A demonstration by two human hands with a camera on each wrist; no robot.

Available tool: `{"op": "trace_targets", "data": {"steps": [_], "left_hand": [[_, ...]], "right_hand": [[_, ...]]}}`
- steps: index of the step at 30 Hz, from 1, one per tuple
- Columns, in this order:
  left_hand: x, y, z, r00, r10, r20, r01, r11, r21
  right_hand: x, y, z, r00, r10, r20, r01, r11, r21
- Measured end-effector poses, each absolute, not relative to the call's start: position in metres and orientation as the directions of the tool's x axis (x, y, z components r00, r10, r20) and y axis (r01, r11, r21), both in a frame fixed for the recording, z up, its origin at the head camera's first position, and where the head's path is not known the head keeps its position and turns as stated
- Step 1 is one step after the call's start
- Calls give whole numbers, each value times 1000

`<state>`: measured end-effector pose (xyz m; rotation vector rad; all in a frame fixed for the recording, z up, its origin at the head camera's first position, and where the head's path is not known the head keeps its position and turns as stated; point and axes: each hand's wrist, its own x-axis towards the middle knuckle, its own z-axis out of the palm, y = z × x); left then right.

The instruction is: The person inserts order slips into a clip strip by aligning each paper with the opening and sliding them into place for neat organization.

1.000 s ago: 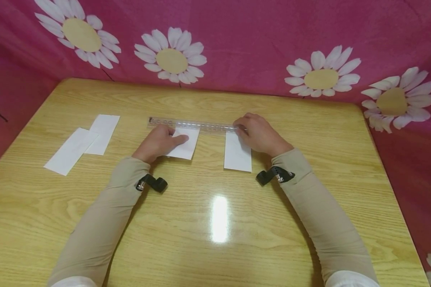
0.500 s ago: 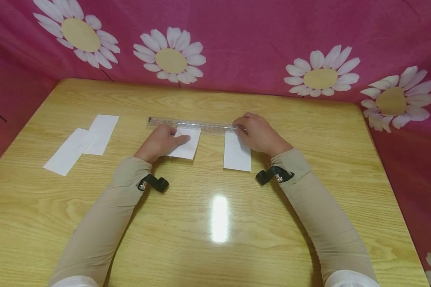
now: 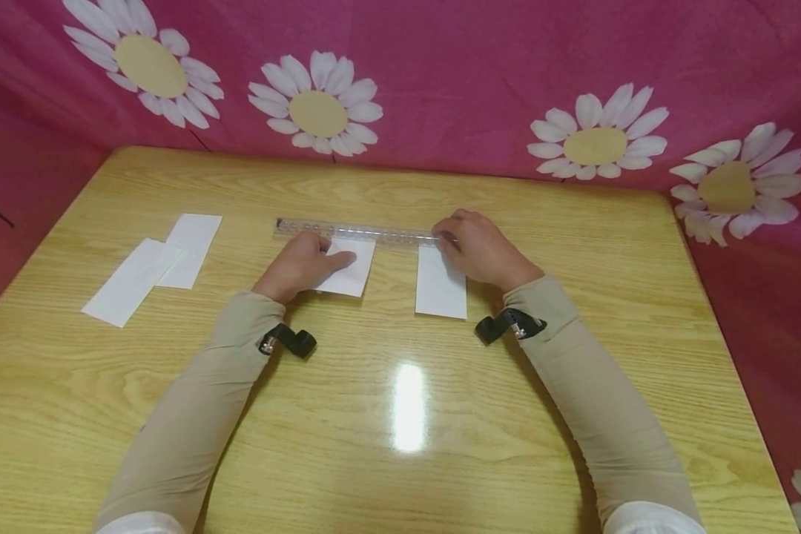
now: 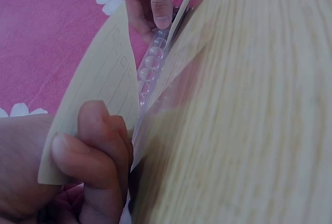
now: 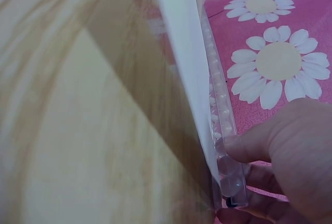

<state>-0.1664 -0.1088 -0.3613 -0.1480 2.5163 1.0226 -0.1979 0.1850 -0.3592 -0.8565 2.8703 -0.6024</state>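
My left hand (image 3: pixel 303 263) pinches a white paper card (image 3: pixel 354 278), thumb on top and fingers curled beneath. In the left wrist view the card's underside (image 4: pixel 106 71) carries printed lines and small shapes, and it tilts up from the table. Along the card's far edge runs a long clear plastic strip (image 3: pixel 394 236) with a row of round, bead-like bumps. Its right end is gripped by my right hand (image 3: pixel 480 248), thumb laid on the strip in the right wrist view. A second white card (image 3: pixel 440 285) extends toward me from the strip, its upper corner behind the right hand.
Two more white cards lie at the left of the wooden table (image 3: pixel 347 415), the nearer card (image 3: pixel 132 282) overlapping the farther card (image 3: pixel 193 248). A pink cloth (image 3: pixel 454 81) with large daisies hangs behind the table. Black straps with cameras sit on both wrists.
The left hand and its card have shifted slightly to the right along the strip. My right hand, the strip and the other cards have stayed in place.
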Motion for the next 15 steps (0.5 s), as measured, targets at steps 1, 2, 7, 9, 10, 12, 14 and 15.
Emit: {"op": "trace_targets", "data": {"steps": [1, 2, 7, 9, 10, 12, 14, 15], "left_hand": [[-166, -109, -361, -907, 56, -418, -252, 723, 643], [-166, -108, -362, -907, 56, -417, -252, 722, 644], [-165, -107, -361, -908, 61, -415, -246, 723, 646], [-165, -106, -360, -907, 59, -416, -249, 723, 644], [-165, -105, -360, -907, 57, -418, -251, 723, 643], [-165, -104, -360, -905, 51, -421, -258, 722, 642], [-165, -104, -361, -905, 49, -423, -261, 722, 641], [-165, -103, -361, -905, 49, -423, -262, 720, 642]], "right_hand": [[-198, 185, -359, -840, -542, 29, -508, 766, -394], [-198, 185, -359, -840, -542, 28, -508, 766, -394], [-198, 185, -359, -841, -541, 24, -505, 767, -395], [-197, 185, -359, -840, -543, 23, -506, 767, -394], [-197, 185, -359, -839, -544, 22, -507, 767, -394], [-197, 185, -359, -839, -544, 19, -507, 768, -393], [-197, 185, -359, -839, -544, 16, -505, 768, -393], [-197, 185, -359, -840, -542, 16, -504, 768, -395]]}}
